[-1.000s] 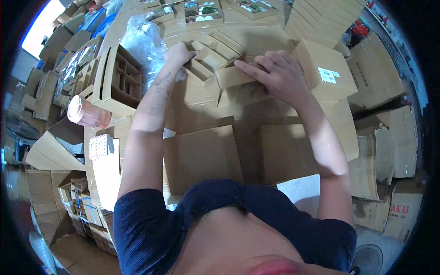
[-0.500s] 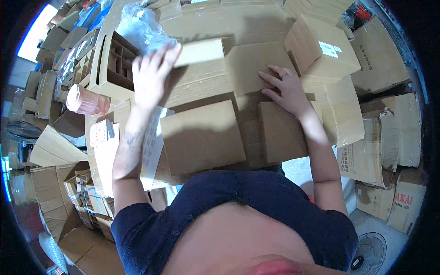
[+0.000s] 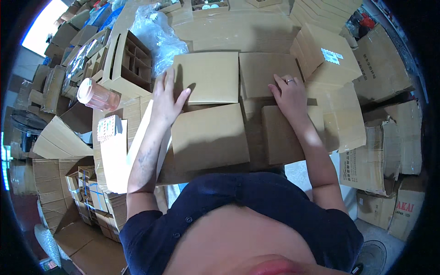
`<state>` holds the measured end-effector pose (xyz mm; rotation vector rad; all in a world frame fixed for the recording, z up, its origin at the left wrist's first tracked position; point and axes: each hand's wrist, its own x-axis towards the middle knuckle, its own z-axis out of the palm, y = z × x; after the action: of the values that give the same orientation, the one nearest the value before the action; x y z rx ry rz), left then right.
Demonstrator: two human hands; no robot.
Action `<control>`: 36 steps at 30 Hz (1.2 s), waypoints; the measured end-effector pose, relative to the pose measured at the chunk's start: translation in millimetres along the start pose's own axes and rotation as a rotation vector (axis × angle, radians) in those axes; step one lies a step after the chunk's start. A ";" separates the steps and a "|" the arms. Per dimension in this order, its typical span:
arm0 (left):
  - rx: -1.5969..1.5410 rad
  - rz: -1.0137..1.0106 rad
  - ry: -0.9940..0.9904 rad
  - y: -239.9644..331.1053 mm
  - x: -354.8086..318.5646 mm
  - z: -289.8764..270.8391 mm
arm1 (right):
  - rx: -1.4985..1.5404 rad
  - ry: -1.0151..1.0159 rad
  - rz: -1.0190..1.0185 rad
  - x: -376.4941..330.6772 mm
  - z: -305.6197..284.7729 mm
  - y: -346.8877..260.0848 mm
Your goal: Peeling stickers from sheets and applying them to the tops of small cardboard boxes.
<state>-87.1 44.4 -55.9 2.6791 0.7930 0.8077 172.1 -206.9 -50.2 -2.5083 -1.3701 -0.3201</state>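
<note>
Four flat-topped brown cardboard boxes sit in two rows on the table in front of me. My left hand [image 3: 169,98] rests along the left side of the far left box [image 3: 208,75], thumb and fingers apart. My right hand [image 3: 289,98] lies on the near part of the far right box [image 3: 263,68], its fingers loosely bent and apart, a ring on one of them. Beneath my right wrist is the near right box [image 3: 286,137], and beside it the near left box [image 3: 211,142]. Neither hand grips anything.
To the left stand a divided cardboard box [image 3: 133,64], clear plastic wrap [image 3: 158,36], a pinkish lidded cup [image 3: 98,95] and white paper sheets [image 3: 113,156]. A larger carton [image 3: 327,55] stands at the right. Stacked cartons [image 3: 385,142] crowd the right side.
The far left box, whose narrow side showed toward me, now lies flat with its broad top up. My left hand has come back from its far edge to its left side.
</note>
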 end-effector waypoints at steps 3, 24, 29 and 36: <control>-0.011 -0.124 -0.217 1.2 12.5 7.7 | -0.022 0.058 -0.011 1.8 8.0 2.1; 0.268 -0.171 -0.172 44.3 -32.6 22.3 | 0.986 0.562 -0.403 -32.3 -164.3 -77.3; 0.231 -0.147 -0.184 49.8 -25.5 17.2 | 1.740 0.763 -0.587 -44.7 -197.6 -96.3; 0.179 -0.112 -0.119 44.7 -23.4 20.5 | 1.842 0.675 -0.543 -82.5 -186.0 -53.5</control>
<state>-72.6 -7.0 -66.9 2.7756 1.0185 0.5702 71.0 -306.0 105.4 -0.4518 -1.0384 0.0666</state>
